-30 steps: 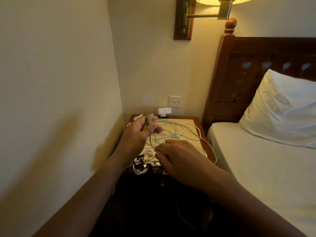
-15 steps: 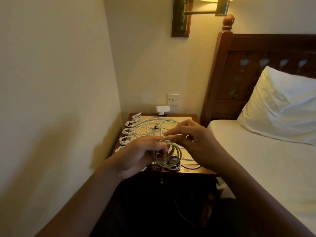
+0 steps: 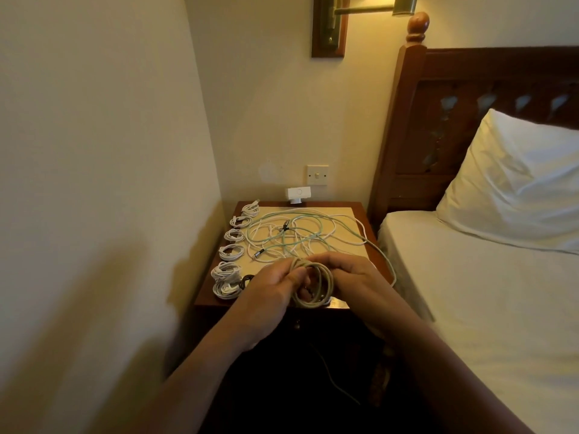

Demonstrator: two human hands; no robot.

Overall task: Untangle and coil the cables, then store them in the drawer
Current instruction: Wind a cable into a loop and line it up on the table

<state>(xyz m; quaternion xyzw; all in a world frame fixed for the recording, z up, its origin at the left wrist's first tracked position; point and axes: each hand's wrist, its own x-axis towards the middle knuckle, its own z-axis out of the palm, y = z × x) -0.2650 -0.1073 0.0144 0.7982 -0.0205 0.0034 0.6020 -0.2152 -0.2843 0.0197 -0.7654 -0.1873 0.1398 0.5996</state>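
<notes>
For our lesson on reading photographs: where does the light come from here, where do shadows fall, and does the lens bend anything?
Head view: warm yellow light comes from the wall lamp at the top edge; a broad soft shadow lies on the left wall; below the nightstand top it is nearly black; the bedpost leans, wide-angle bending; the coil looks sharp.

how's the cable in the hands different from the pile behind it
The held cable is wound into round loops; the loose pile sprawls uncoiled. Left hand and right hand grip the held cable; the loose pile lies on the nightstand. The held cable looks beige; the loose pile is white and green.
</notes>
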